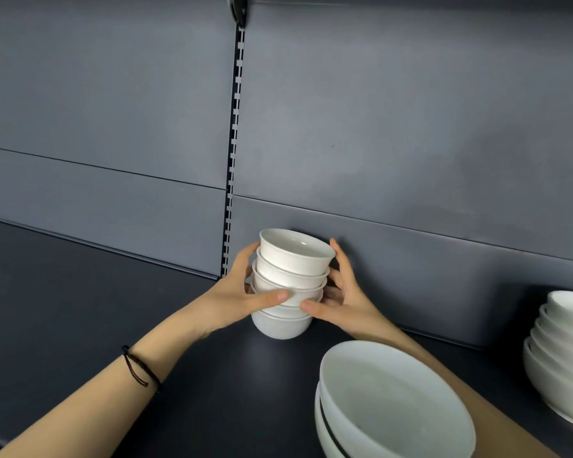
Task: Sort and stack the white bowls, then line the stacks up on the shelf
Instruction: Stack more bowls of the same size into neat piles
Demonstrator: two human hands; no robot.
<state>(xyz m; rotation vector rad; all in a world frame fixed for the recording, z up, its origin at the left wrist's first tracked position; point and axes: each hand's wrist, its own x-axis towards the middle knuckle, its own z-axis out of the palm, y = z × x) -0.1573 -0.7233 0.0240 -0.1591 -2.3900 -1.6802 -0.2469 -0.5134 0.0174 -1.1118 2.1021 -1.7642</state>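
A stack of several small white bowls [291, 269] stands on the dark shelf [80, 309] close to the back panel, leaning a little to the right at the top. My left hand [242, 299] grips the stack from the left, thumb across its front. My right hand [336, 299] grips it from the right, fingers behind it and thumb at the front. A stack of large white bowls [391, 404] sits in the near foreground on the right. Another stack of medium white bowls [563, 352] stands at the far right edge.
A grey back panel [411, 143] with a slotted upright [234, 143] rises behind the shelf. The left part of the shelf shows bare dark surface. A dark cord bracelet [139, 370] is on my left wrist.
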